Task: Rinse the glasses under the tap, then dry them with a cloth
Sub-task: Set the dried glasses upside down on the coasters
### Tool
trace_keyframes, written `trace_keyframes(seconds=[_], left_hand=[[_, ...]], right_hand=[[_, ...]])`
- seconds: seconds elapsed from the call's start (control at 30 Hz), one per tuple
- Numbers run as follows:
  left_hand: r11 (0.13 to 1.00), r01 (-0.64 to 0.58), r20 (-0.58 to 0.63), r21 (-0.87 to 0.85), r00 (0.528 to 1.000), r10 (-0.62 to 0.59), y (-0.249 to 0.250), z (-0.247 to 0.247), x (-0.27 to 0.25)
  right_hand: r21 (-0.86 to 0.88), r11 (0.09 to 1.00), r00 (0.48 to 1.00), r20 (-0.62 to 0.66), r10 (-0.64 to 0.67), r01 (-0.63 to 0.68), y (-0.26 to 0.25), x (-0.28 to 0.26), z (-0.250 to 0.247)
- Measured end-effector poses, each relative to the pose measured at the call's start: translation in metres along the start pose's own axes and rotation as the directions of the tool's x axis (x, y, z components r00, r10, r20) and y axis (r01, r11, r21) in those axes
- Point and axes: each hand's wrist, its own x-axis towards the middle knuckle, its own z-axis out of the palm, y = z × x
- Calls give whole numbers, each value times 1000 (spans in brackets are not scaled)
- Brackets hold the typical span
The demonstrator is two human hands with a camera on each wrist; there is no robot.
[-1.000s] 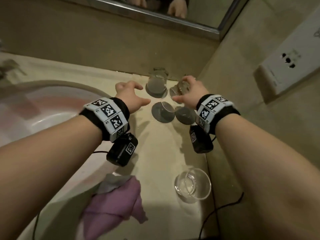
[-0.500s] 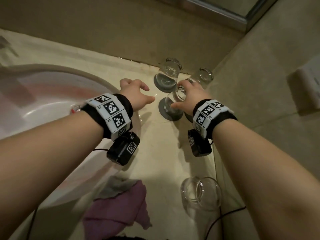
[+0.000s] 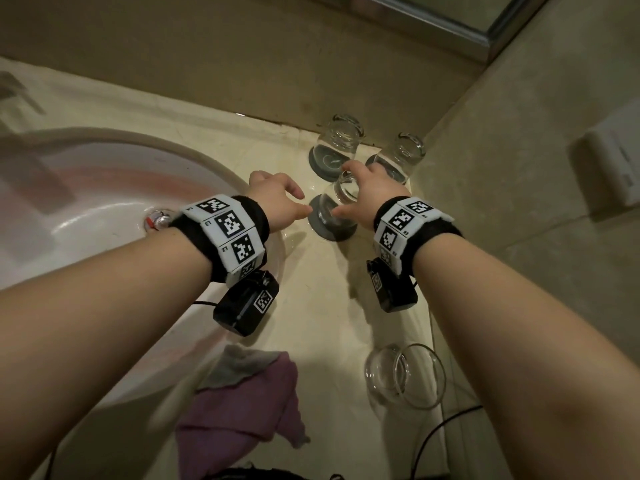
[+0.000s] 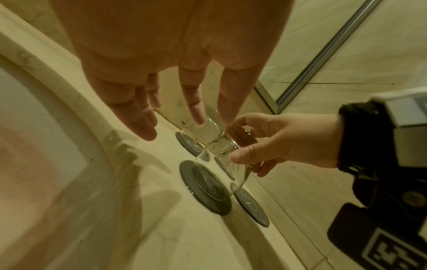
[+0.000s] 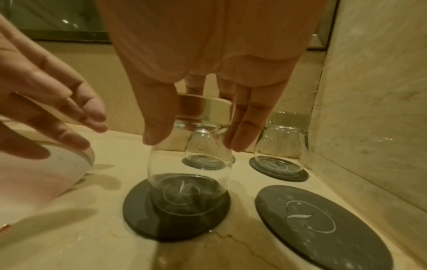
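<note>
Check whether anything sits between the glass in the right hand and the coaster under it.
Nothing visible does. The right hand holds the glass mouth-down right at the coaster, whose top is bare. The left hand hovers open to the side, touching neither.

Tap (image 3: pixel 15 95): cut by the left edge of the head view, blurred; form not told.
Mirror (image 3: pixel 485 15): only the lower frame corner is shown, the rest cut by the top edge.
Wall fitting (image 3: pixel 609 161): cut by the right edge, blurred.
Purple cloth (image 3: pixel 242 420): smeared, its near end hidden by a dark shape at the bottom edge.
Front right coaster (image 5: pixel 323 224): hidden in the head view behind the right wrist; its near rim is cut off in the right wrist view.
Coaster markings: too faint to be read.
</note>
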Motion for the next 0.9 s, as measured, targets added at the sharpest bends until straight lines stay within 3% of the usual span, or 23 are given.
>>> trace_keyframes(seconds=[0.13,0.23,0.37,0.57,0.67,0.73,0.8,0.9], left_hand=[[996,-71,34,62,997,69,5,-2,-10],[970,-208,181,123,966,184,10,-1,-25],[886,-408,404,219,865,298,17,10,-49],[790,-583,621,190,694,364,34,52,-85],[700,-670,711,246,616,340,36,75,-102],[637,-699,749,326,602,278,34,89,-112],[580,-709,749,401,618,239,32,99,-119],[504,-727,712,466,646,274,31,107,-122]], right_hand=[[-10,1000,1000,15,-13,13,0,-5,0],[33,999,1000,-4,-20,20,6,-14,-1],[135,991,996,-91,-11,24,21,-35,-13],[140,990,990,-131,49,-31,51,-77,-25],[110,992,990,-121,69,-55,63,-97,-24],[70,996,991,-120,66,-58,68,-109,-27],[52,997,990,-121,66,-60,72,-118,-29],[64,996,991,-115,63,-56,75,-125,-30]])
